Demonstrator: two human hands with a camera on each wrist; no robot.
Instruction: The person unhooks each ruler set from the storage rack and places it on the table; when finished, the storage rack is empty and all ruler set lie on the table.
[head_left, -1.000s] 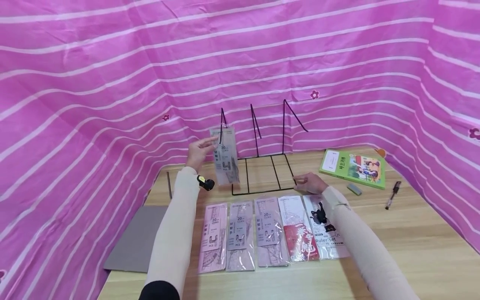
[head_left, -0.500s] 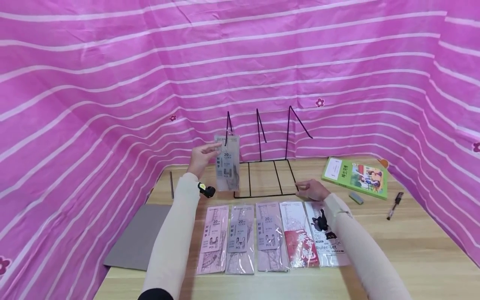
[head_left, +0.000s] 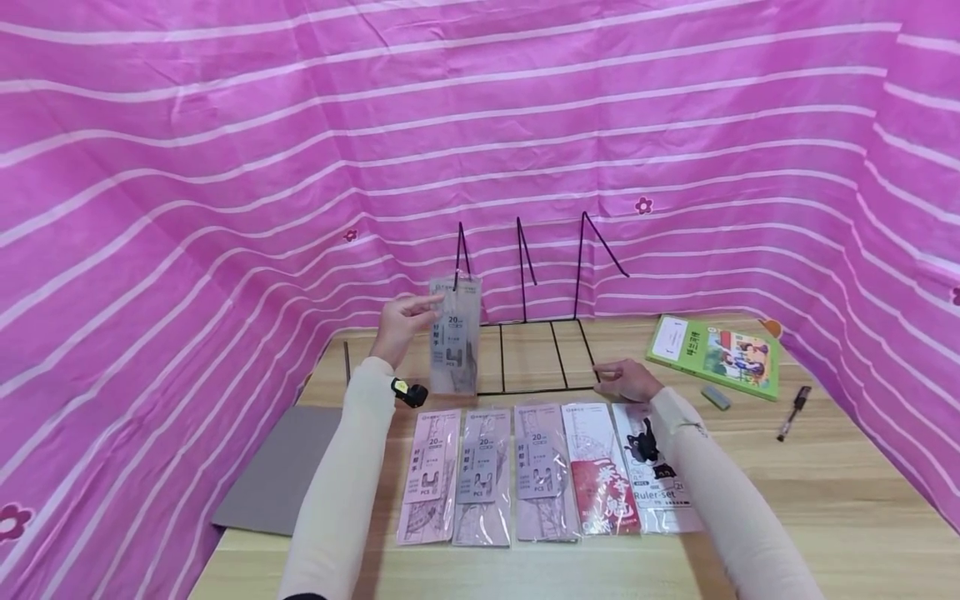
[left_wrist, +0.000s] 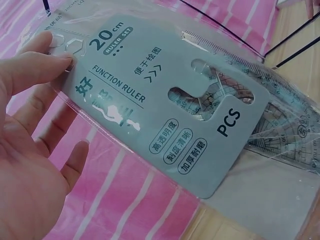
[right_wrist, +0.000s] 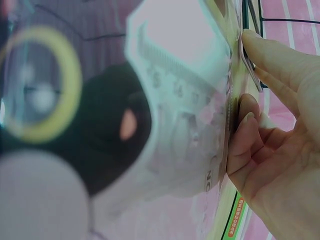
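My left hand (head_left: 408,321) pinches the left edge of a clear-bagged ruler set (left_wrist: 165,110) with a grey-green card printed "20 cm", between thumb and forefinger. The set hangs upright, its top overlapping the front end of the leftmost hook (head_left: 458,250) of a black wire rack (head_left: 532,390). At the rack's front right corner, my right hand (head_left: 628,380) grips the wire. In the right wrist view, a blurred ruler packet (right_wrist: 185,125) partly hides the fingers (right_wrist: 275,55). The rack's lower left part is hidden behind the hanging set.
Several packaged ruler sets (head_left: 425,477) lie in a row before the rack; the rightmost, with a black cat (head_left: 643,442), is partly under my right forearm. A green book (head_left: 716,354), an eraser (head_left: 716,397) and a pen (head_left: 793,412) lie right. A grey board (head_left: 281,471) lies left.
The ruler set in my left hand has come down a little relative to the left hook, towards its front end. My right hand has stayed at the rack's corner. The view has shifted slightly.
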